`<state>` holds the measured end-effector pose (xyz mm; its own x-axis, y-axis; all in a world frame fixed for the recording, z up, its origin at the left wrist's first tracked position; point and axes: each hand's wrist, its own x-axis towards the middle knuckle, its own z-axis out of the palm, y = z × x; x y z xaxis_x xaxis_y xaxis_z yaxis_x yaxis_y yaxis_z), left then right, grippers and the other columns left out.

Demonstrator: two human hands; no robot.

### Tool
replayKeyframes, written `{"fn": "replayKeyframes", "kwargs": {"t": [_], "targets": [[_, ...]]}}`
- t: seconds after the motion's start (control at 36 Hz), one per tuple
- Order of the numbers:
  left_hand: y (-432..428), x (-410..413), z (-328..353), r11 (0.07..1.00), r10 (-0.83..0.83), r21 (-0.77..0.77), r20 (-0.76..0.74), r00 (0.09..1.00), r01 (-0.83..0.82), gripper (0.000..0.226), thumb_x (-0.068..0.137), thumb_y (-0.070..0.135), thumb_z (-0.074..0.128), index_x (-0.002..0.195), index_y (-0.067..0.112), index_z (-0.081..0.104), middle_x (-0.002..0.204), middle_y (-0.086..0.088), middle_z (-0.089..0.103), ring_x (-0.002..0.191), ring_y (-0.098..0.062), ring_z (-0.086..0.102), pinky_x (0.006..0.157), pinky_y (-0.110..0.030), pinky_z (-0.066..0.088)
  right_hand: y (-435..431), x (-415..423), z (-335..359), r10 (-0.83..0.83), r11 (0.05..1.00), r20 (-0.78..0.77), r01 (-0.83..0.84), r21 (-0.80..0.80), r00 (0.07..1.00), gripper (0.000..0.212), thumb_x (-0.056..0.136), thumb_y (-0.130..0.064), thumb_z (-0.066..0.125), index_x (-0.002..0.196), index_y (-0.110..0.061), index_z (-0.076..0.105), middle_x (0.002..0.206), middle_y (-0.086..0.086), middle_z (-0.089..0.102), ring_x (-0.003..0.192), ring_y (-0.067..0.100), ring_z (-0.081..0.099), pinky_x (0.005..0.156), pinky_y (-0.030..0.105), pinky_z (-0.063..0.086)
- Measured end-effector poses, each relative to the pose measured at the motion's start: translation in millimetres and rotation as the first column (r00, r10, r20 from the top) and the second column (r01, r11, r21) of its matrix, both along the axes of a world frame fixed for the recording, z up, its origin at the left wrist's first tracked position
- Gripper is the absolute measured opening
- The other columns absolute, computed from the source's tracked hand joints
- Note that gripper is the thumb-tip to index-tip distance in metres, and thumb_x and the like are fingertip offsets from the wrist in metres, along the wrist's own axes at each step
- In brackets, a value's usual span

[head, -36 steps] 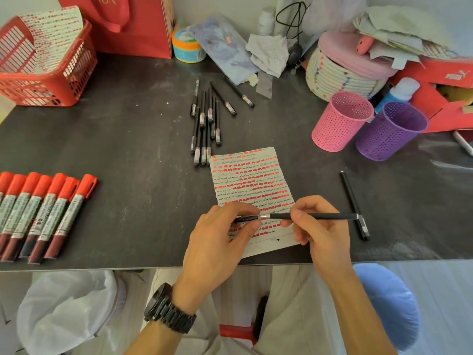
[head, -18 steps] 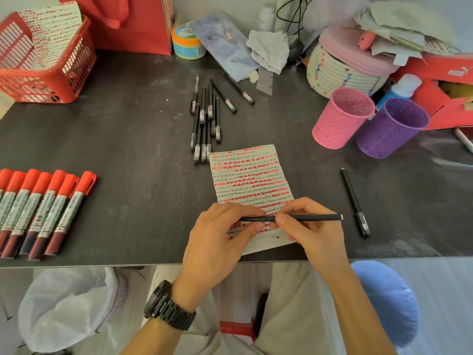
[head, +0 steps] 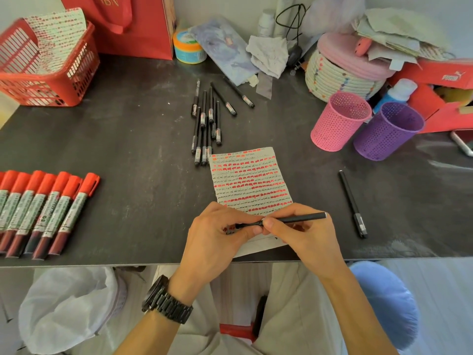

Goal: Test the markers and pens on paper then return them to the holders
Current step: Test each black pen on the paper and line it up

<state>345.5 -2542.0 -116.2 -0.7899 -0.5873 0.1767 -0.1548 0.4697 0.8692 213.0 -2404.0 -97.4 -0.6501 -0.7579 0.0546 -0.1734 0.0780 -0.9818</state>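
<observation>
Since the earlier frame the right hand had slid leftward along the pen until its fingertips met those of the left hand, and less of the barrel stuck out to the right. Both hands gripped the same pen. The left thumb and fingers pinched its left end, and the right thumb and forefinger were curled round the barrel just beside them. The pen lay nearly level above the lower part of the paper, at the middle of the near edge of the dark table. The paper was covered in rows of red and black test marks.

A loose pen lay capped on the surface to the right of the hands. A bunch of black pens lay just beyond the paper's far left corner. The red markers sat side by side at the left edge. The pink holder and purple holder stood upright, just beside each other, toward the far right.

A red basket holding marked paper occupied the far left corner, with a red bag beside it against the wall. A woven box with a pink lid stood behind the holders. A black watch circled the left wrist. Below the near edge were a lined bin and a blue stool.
</observation>
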Motion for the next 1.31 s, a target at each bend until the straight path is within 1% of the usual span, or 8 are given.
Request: {"fn": "replayKeyframes", "kwargs": {"t": [0.22, 0.33, 0.53, 0.72, 0.89, 0.97, 1.08, 1.31], "targets": [[8, -6, -3, 0.983, 0.069, -0.173, 0.061, 0.996, -0.058, 0.047, 0.080, 0.056, 0.070, 0.125, 0.050, 0.061, 0.119, 0.041, 0.056, 0.123, 0.004, 0.046, 0.097, -0.025, 0.044, -2, 1, 2, -0.151, 0.984, 0.068, 0.157, -0.088, 0.986, 0.003, 0.084, -0.028, 0.076, 0.087, -0.028, 0.076, 0.081, 0.001, 0.077, 0.067, 0.010, 0.069, 0.058, 0.018, 0.050], [8, -6, -11, 0.921, 0.182, -0.375, 0.162, 0.970, -0.110, 0.057, 0.077, 0.039, 0.081, 0.130, 0.031, 0.063, 0.131, 0.014, 0.059, 0.127, -0.014, 0.045, 0.102, -0.042, 0.045, 4, -7, 5, -0.356, 0.920, 0.193, 0.380, -0.101, 0.914, 0.022, 0.082, -0.044, 0.072, 0.081, -0.022, 0.073, 0.062, 0.004, 0.067, 0.048, 0.012, 0.052, 0.046, 0.022, 0.043], [11, -6, -16, 0.879, 0.165, -0.477, 0.261, 0.951, -0.022, 0.045, 0.084, 0.056, 0.058, 0.122, 0.034, 0.069, 0.136, 0.010, 0.060, 0.128, -0.020, 0.054, 0.106, -0.046, 0.042, 44, -51, 19, -0.494, 0.842, 0.374, 0.539, -0.018, 0.785, 0.023, 0.103, -0.027, 0.054, 0.093, -0.009, 0.065, 0.084, 0.008, 0.075, 0.072, 0.021, 0.073, 0.052, 0.027, 0.056], [11, -5, -21, 0.858, 0.164, -0.514, 0.263, 0.951, -0.006, 0.052, 0.086, 0.063, 0.041, 0.123, 0.036, 0.068, 0.137, 0.010, 0.059, 0.128, -0.018, 0.053, 0.107, -0.044, 0.040, 104, -99, 35, -0.494, 0.831, -0.012, 0.476, 0.287, 0.869, 0.021, 0.091, -0.024, 0.073, 0.083, -0.005, 0.069, 0.069, 0.013, 0.071, 0.061, 0.017, 0.070, 0.057, 0.024, 0.058], [10, -4, -24, 0.852, 0.151, -0.523, 0.251, 0.956, 0.003, 0.052, 0.088, 0.061, 0.042, 0.125, 0.033, 0.067, 0.138, 0.009, 0.058, 0.130, -0.019, 0.050, 0.108, -0.043, 0.037, 114, -124, 43, -0.236, 0.716, -0.373, 0.420, 0.558, 0.897, 0.010, 0.089, -0.038, 0.073, 0.081, -0.033, 0.073, 0.066, -0.009, 0.073, 0.060, 0.009, 0.071, 0.070, 0.031, 0.061], [9, -4, -24, 0.852, 0.151, -0.524, 0.249, 0.957, 0.001, 0.051, 0.088, 0.061, 0.043, 0.124, 0.034, 0.067, 0.137, 0.009, 0.058, 0.131, -0.019, 0.049, 0.108, -0.044, 0.037, 108, -130, 41, -0.171, 0.678, -0.406, 0.406, 0.612, 0.898, 0.007, 0.088, -0.036, 0.075, 0.089, -0.030, 0.071, 0.068, -0.012, 0.073, 0.060, 0.006, 0.071, 0.077, 0.038, 0.061], [8, -4, -23, 0.854, 0.151, -0.521, 0.259, 0.954, 0.006, 0.052, 0.088, 0.061, 0.042, 0.124, 0.034, 0.067, 0.137, 0.009, 0.059, 0.130, -0.019, 0.050, 0.108, -0.045, 0.039, 98, -130, 36, -0.135, 0.637, -0.444, 0.421, 0.646, 0.886, 0.038, 0.086, -0.041, 0.076, 0.119, -0.028, 0.064, 0.083, -0.011, 0.074, 0.065, 0.006, 0.070, 0.086, 0.041, 0.058], [8, -4, -22, 0.856, 0.151, -0.517, 0.269, 0.951, 0.010, 0.052, 0.088, 0.061, 0.041, 0.123, 0.034, 0.068, 0.137, 0.009, 0.059, 0.129, -0.019, 0.051, 0.108, -0.046, 0.040, 88, -127, 28, -0.132, 0.639, -0.459, 0.430, 0.638, 0.879, 0.031, 0.087, -0.047, 0.074, 0.113, -0.030, 0.070, 0.081, -0.012, 0.073, 0.076, 0.010, 0.069, 0.087, 0.036, 0.055]]}}
